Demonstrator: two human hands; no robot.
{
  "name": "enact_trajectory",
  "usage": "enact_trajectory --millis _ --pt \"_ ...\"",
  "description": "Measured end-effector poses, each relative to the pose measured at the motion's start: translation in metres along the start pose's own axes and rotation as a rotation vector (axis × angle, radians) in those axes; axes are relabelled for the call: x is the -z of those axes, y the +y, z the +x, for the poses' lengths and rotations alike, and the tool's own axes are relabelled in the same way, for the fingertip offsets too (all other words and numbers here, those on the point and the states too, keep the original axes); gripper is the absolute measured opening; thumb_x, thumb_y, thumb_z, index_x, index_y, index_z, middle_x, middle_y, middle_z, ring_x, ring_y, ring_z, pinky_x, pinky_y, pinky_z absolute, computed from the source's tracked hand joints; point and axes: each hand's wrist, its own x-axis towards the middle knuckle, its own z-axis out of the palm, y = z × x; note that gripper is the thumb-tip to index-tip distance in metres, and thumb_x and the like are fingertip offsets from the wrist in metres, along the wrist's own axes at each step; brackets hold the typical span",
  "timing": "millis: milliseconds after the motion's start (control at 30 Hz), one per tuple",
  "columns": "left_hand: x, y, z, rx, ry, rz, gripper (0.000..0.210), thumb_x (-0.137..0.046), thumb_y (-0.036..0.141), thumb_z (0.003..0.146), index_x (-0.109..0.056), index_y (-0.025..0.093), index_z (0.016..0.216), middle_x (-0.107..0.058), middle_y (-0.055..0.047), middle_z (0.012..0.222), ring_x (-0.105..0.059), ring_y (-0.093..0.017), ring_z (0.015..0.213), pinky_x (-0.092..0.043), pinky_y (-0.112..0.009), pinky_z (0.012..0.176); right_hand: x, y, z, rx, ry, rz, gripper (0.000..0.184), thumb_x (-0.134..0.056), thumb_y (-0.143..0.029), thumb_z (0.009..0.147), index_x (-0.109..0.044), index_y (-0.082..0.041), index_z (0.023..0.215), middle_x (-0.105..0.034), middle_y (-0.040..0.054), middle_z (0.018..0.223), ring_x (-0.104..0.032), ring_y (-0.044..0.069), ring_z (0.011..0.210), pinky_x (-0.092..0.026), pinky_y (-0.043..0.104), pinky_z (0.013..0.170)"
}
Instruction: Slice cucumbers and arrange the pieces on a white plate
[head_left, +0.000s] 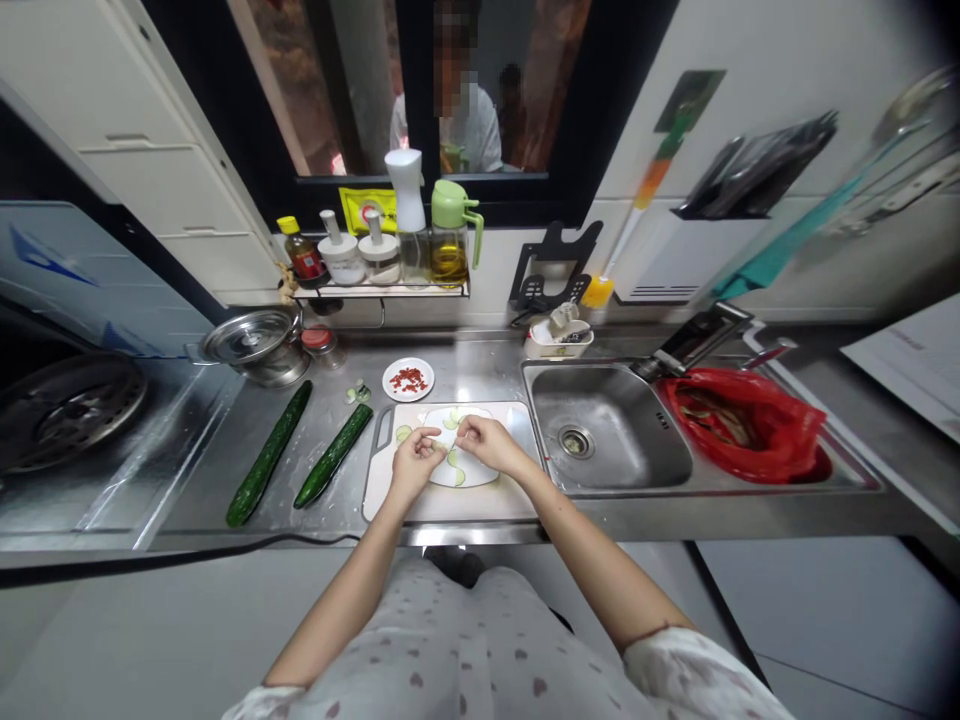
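Head camera view shows two bare hands over a cutting board (380,482) on a metal counter. On the board sits a white plate (482,476) with thin, pale green cucumber slices (457,472) on it, and the hands are right above that plate. The left hand (417,459) has bent fingers, with its tips close to the other hand's. The right hand (489,441) has its fingers curled together, pointing down at the slices. I cannot tell if either hand is pinching a slice, because the bit between the fingertips is too small to see well. Left of the board lie two green cucumbers: a short cucumber (334,457) near it and a long cucumber (270,455) farther off. Just behind the board is a small dish (388,381) with chopped red bits (409,379) in it. A few green scraps (359,391) lie near the board's back left corner. Far behind the board, on the left, is a shiny pot (271,373) with a lid. Right of the board is a sink (637,465), and past that is a red bag (780,430).
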Motion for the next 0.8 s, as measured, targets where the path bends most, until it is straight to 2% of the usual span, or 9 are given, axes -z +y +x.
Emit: enact_trajectory --millis 167,367,600,800 --pt "-0.001 -0.014 0.001 0.022 -0.027 0.287 0.019 -0.068 0.028 0.063 -0.069 0.021 0.081 -0.058 0.003 0.065 -0.048 -0.012 0.058 -0.035 -0.023 0.061 -0.005 0.008 0.0 -0.037 -0.094 -0.175 0.007 -0.059 -0.019 0.08 -0.065 -0.018 0.084 -0.054 -0.0045 0.063 -0.047 0.01 0.059 -0.029 0.02 0.058" --pt "-0.005 -0.027 0.003 0.05 -0.1 0.555 0.013 -0.066 0.025 0.069 -0.07 0.023 0.081 -0.066 0.002 0.071 -0.057 -0.014 0.067 -0.037 -0.025 0.069 -0.02 0.022 -0.002 -0.098 -0.185 -0.345 0.012 -0.058 -0.02 0.082 -0.066 -0.018 0.09 -0.063 0.0008 0.075 -0.054 0.012 0.069 -0.03 0.021 0.062" --pt "-0.015 -0.036 0.006 0.095 -0.163 0.794 0.013 -0.061 0.024 0.074 -0.07 0.024 0.083 -0.072 -0.001 0.082 -0.063 -0.02 0.086 -0.033 -0.033 0.086 -0.034 0.032 -0.002 -0.149 -0.257 -0.472 0.016 -0.053 -0.018 0.084 -0.066 -0.018 0.093 -0.068 0.0065 0.088 -0.059 0.017 0.084 -0.03 0.023 0.064" --pt "-0.021 -0.042 0.009 0.088 -0.204 0.936 0.018 -0.055 0.023 0.077 -0.071 0.025 0.085 -0.073 -0.005 0.086 -0.062 -0.023 0.094 -0.031 -0.035 0.086 -0.043 0.038 0.001 -0.149 -0.297 -0.533 0.018 -0.051 -0.016 0.084 -0.066 -0.017 0.093 -0.069 0.0088 0.093 -0.06 0.019 0.088 -0.031 0.023 0.066"
